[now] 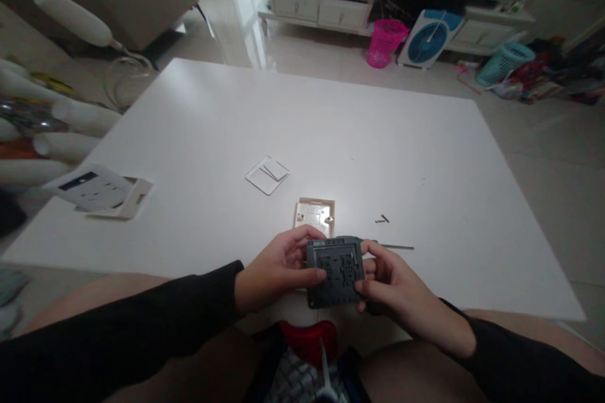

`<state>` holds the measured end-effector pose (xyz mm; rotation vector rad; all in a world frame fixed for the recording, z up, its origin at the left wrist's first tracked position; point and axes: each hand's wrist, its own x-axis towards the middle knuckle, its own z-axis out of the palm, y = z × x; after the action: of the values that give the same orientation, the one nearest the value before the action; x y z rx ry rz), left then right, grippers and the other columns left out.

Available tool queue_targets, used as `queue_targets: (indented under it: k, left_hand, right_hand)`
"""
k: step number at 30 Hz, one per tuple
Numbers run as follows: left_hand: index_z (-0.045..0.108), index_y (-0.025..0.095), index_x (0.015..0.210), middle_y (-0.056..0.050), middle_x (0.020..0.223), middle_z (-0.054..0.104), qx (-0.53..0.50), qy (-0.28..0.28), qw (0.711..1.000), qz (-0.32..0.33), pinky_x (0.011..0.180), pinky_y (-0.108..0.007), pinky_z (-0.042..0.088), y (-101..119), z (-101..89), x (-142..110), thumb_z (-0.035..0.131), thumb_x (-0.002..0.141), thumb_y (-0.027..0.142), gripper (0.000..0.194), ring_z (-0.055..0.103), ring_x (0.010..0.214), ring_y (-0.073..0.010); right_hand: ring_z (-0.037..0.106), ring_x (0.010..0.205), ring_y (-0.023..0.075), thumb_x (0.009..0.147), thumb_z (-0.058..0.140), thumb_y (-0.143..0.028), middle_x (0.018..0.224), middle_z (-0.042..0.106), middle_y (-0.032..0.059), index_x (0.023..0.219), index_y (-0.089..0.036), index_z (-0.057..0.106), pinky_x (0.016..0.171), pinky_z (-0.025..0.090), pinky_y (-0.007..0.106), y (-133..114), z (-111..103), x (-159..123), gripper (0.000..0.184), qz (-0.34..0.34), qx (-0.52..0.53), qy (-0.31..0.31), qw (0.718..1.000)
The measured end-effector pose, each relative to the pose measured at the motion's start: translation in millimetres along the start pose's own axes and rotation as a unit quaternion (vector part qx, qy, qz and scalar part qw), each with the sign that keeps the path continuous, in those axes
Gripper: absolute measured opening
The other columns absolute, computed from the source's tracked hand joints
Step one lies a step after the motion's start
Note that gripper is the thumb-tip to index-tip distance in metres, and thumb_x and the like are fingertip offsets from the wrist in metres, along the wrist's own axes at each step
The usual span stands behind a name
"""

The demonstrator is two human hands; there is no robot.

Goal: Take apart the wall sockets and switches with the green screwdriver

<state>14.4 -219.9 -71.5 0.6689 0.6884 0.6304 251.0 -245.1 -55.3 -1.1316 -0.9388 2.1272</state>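
Both of my hands hold a dark grey square switch module (335, 271) just above the near edge of the white table (302, 132). My left hand (276, 267) grips its left side, thumb on the front. My right hand (394, 286) grips its right side with fingers curled. Right behind the module a beige wall box (315, 212) lies on the table. A thin screwdriver shaft (396, 246) pokes out to the right from behind my right hand. Two small dark screws (382, 220) lie beside the box.
A white switch cover plate (267, 174) lies mid-table. A white packaging card (97, 191) sits at the left edge. On the floor beyond stand a pink basket (385, 41), a blue-white fan (429, 38) and a teal basket (504, 62). White rolls (70, 114) lie at the left.
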Motion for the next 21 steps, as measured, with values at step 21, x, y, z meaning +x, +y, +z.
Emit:
queue_targets:
  k: [21]
  left_hand:
    - [0.060, 0.017, 0.105, -0.001, 0.094, 0.069, -0.004, -0.031, 0.999, -0.027, 0.079, -0.027, 0.050, -0.7, 0.4, -3.2, 0.088, 0.081, 0.027, 0.039, 0.064, 0.087, -0.0139]
  right_hand:
    - [0.064, 0.065, 0.0098, 0.087, 0.081, -0.032, 0.078, 0.066, -0.0024, 0.098, -0.017, 0.065, 0.059, 0.051, 0.020, 0.3, -1.6, -1.0, 0.025, -0.002, -0.069, -0.022, 0.997]
